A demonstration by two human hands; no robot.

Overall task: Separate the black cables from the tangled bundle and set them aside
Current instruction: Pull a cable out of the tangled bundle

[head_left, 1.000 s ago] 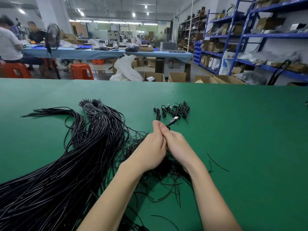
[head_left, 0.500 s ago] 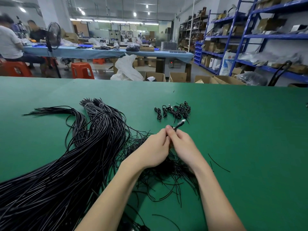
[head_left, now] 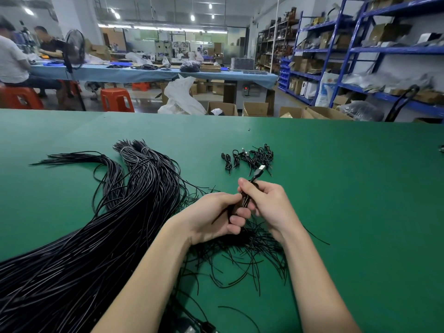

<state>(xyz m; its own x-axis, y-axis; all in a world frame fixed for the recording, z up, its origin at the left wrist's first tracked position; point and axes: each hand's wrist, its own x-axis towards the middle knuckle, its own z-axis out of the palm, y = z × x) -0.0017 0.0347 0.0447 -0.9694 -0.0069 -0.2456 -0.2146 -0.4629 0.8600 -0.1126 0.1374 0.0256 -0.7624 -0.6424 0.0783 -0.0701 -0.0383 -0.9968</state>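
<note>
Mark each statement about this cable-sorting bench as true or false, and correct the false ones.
1. Both hands hold one cable with a silver plug. True: left hand, right hand, plug.
2. The table cover is blue. False: the near table is green.
3. A small pile of short cables lies beyond the hands. True.
4. The big bundle lies to the right of the hands. False: it lies to the left.

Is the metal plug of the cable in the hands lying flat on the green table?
No: the plug sticks up above the right hand, which grips the cable with the left hand.
</note>
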